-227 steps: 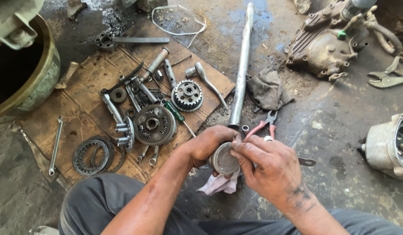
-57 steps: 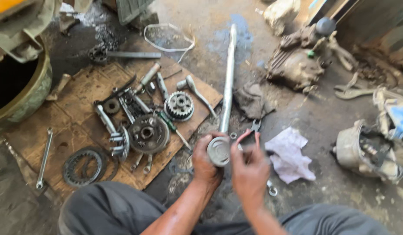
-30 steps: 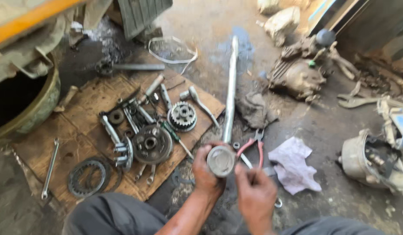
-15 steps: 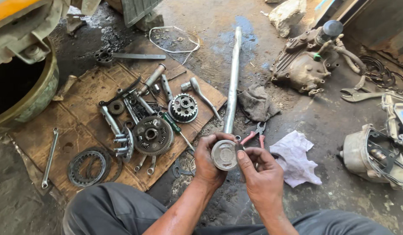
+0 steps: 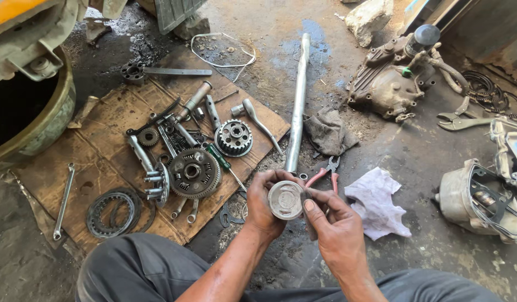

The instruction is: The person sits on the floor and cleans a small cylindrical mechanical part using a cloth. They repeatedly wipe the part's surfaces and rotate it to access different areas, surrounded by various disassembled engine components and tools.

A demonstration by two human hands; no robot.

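Head view: piston [image 5: 285, 199] (floor-side) in left hand [image 5: 262, 202]

Left hand [image 5: 262, 202] is now gripping the round metal part [image 5: 285, 199] alone, right hand [image 5: 334, 223] is pinching its rim at lower centre, and the white rag [image 5: 377, 202], earlier under the hands, is lying right of them.

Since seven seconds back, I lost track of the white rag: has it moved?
Yes. The white rag was bunched under the hands beneath the round metal part; now it lies on the floor, right of the red-handled pliers, apart from both hands.
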